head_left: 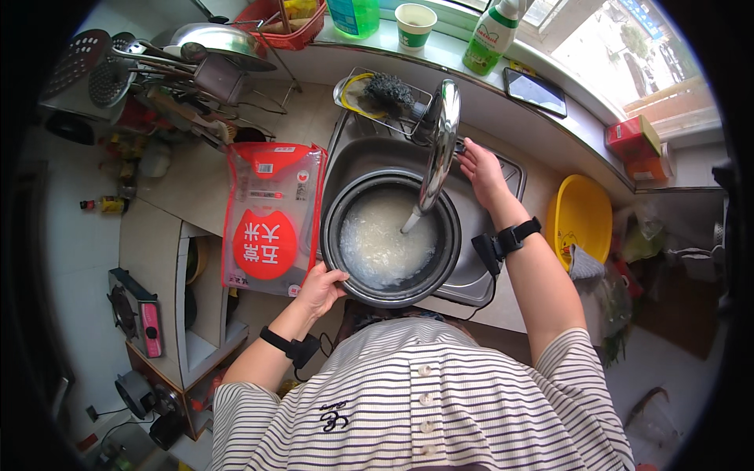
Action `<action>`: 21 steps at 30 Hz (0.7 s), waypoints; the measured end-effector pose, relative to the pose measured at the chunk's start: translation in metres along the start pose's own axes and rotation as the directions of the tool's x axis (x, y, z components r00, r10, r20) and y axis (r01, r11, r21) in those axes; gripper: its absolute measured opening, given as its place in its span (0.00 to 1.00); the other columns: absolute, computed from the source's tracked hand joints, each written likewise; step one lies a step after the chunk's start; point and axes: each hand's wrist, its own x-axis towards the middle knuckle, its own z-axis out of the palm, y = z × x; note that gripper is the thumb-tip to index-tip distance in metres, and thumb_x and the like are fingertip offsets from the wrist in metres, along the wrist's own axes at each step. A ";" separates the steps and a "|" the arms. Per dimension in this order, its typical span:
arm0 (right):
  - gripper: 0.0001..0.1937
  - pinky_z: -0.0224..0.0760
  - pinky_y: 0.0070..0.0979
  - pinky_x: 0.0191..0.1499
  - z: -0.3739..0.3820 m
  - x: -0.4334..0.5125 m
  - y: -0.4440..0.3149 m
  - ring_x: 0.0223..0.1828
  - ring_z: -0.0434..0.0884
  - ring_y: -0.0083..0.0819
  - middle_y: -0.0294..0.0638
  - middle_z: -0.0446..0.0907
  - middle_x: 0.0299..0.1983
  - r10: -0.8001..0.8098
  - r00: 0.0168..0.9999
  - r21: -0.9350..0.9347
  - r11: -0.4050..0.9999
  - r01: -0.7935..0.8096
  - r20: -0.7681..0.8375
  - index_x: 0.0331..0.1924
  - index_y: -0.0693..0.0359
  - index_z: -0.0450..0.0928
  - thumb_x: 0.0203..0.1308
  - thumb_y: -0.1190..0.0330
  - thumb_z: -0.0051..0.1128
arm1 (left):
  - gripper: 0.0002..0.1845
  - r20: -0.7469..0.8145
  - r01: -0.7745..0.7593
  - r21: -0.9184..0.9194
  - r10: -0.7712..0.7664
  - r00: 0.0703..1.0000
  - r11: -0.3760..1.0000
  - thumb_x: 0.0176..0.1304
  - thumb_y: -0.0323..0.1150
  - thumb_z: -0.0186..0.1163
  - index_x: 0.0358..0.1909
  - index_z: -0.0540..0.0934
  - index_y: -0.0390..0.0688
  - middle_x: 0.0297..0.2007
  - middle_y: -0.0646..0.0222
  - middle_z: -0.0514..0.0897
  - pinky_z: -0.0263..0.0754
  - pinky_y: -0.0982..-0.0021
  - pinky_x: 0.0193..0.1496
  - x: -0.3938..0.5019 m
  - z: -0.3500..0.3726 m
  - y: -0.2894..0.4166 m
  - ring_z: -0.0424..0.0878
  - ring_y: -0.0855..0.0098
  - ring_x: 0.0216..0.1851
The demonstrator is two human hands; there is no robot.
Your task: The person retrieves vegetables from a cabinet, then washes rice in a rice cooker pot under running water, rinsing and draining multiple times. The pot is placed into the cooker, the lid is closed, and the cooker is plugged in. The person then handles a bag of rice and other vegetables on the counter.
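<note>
A dark inner cooking pot with rice in cloudy water sits over the stainless steel sink. My left hand grips the pot's near left rim, thumb on the edge. Water runs from the chrome faucet into the pot. At the faucet's lever, right of its base, is my right hand; its fingertips touch the lever, and whether they close on it is unclear. A clear and red plastic rice bag lies on the counter left of the pot.
Behind the sink, a wire rack holds a steel wool scrubber. A phone, a paper cup and a green-white bottle are on the sill. A yellow basin stands right, utensils left.
</note>
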 end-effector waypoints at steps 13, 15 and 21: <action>0.34 0.65 0.38 0.62 0.072 -0.086 0.071 0.60 0.71 0.56 0.66 0.66 0.60 0.380 0.915 -0.990 0.086 0.111 0.136 0.66 0.70 0.56 0.55 0.64 0.50 | 0.11 -0.023 0.076 0.133 -0.074 0.997 0.988 0.56 0.19 0.56 0.41 0.76 0.38 0.35 0.68 0.81 0.81 0.62 0.44 0.023 0.021 -0.012 0.82 0.70 0.37; 0.34 0.64 0.40 0.64 0.082 -0.074 0.087 0.64 0.68 0.55 0.64 0.64 0.63 0.413 0.907 -0.997 0.034 0.074 0.081 0.67 0.67 0.56 0.55 0.65 0.48 | 0.10 0.002 0.094 0.131 -0.095 0.996 0.987 0.57 0.19 0.55 0.41 0.76 0.38 0.34 0.68 0.81 0.82 0.62 0.43 0.026 0.028 -0.013 0.82 0.70 0.36; 0.30 0.59 0.46 0.66 0.071 -0.112 0.105 0.68 0.63 0.49 0.51 0.60 0.69 0.714 0.568 -0.749 -0.093 0.656 0.410 0.64 0.54 0.70 0.52 0.66 0.51 | 0.10 0.016 0.075 0.167 -0.078 0.997 0.983 0.57 0.20 0.55 0.41 0.76 0.39 0.34 0.68 0.80 0.82 0.60 0.43 0.028 0.034 -0.008 0.82 0.69 0.35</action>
